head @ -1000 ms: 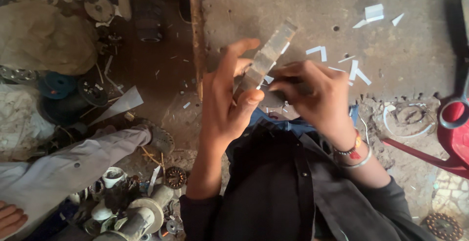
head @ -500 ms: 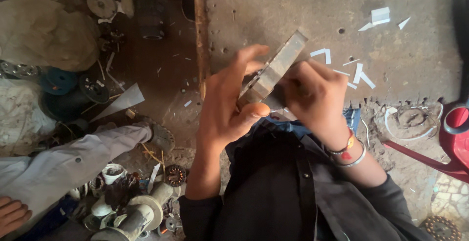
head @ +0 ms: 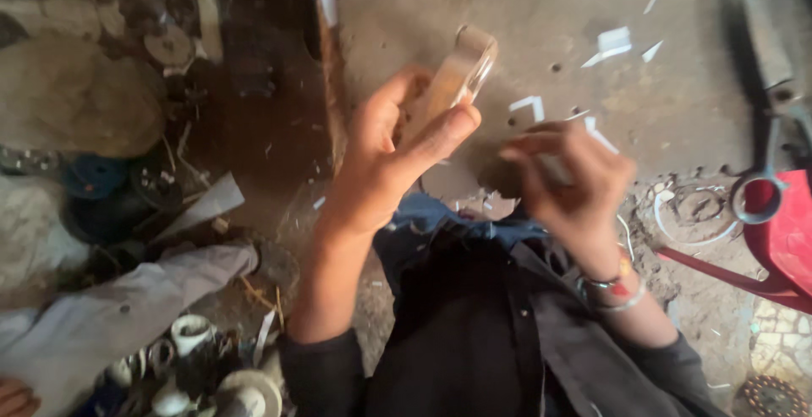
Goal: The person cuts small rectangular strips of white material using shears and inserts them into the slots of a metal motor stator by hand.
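- Your left hand (head: 385,159) grips a pale flat strip (head: 455,79), thumb and fingers closed on it, raised above the floor (head: 474,2).
- Your right hand (head: 567,184) is curled; blurred, contents unclear.
- White scraps (head: 613,43) lie beyond; red stool (head: 782,231) at right.

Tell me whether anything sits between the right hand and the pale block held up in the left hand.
Nothing visible does. The left hand grips the pale block raised over the floor; the right hand is beside it, lower, with only open air between. What its blurred fingers pinch cannot be told.
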